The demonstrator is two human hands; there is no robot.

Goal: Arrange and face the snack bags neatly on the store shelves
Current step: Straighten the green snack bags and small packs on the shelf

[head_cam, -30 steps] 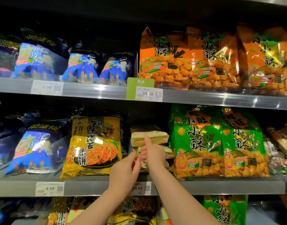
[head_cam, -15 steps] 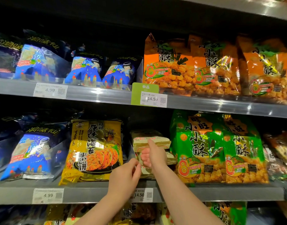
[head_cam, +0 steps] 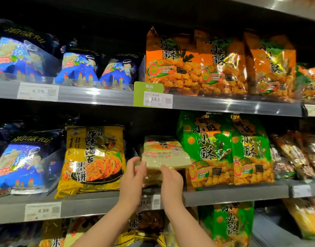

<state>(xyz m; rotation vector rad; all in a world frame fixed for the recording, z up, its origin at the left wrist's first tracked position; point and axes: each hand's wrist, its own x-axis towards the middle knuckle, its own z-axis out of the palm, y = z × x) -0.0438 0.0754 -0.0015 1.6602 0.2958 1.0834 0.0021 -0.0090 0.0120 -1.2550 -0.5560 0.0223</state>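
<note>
Middle shelf (head_cam: 224,195), gap between the green bags (head_cam: 206,148) on the right and the yellow bag (head_cam: 94,157) on the left. That gap is where the pale pack (head_cam: 165,155) sits, on top of what looks like a stack of similar packs, though the lower ones are blurred. Risks, my read: the gap is tight, so swinging the pack sideways could knock the nearest green bag, which stands upright at the shelf lip and could tip forward. The yellow bag leans and could slide the same way. Pulling the top pack forward could drag the ones under it off the edge. The wrapper looks slick and could slip in a light grip. The pack lies flattish, its long axis running left-right along the shelf front. Its printed face tilts up and out toward the aisle, right end slightly lower. The left hand (head_cam: 133,177) pinches the pack's left end and the right hand (head_cam: 172,182) grips its front lower edge, thumb up. Both hands are curled on it, neither spread. A price tag (head_cam: 150,202) sits just below, partly hidden by the wrists.
</note>
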